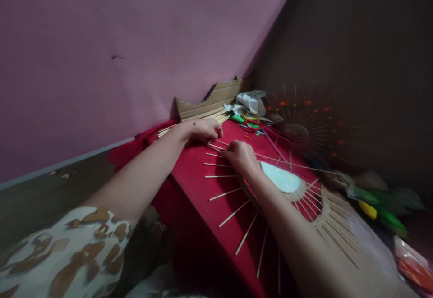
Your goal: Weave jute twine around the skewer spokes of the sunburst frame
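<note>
A sunburst of thin wooden sticks [227, 194] lies on the red cloth [189, 176], fanning out from a pale blue half-disc [279, 177] edged with woven twine. My left hand [207, 129] is closed just past the far stick tips, its fingertips pinched; what they hold is too small to make out. Close beside it, my right hand [241, 154] pinches at the outer part of a stick, and its wrist and forearm hide part of the fan. A strand of twine [297, 163] runs taut from near my right hand to the right.
Behind my hands are a bundle of loose sticks [221, 116], torn cardboard [209, 102] against the wall, crumpled white plastic [250, 103] and scissors with red-and-yellow handles [252, 123]. A finished-looking sunburst [296, 129] leans at right. Green and yellow items [382, 212] lie nearer.
</note>
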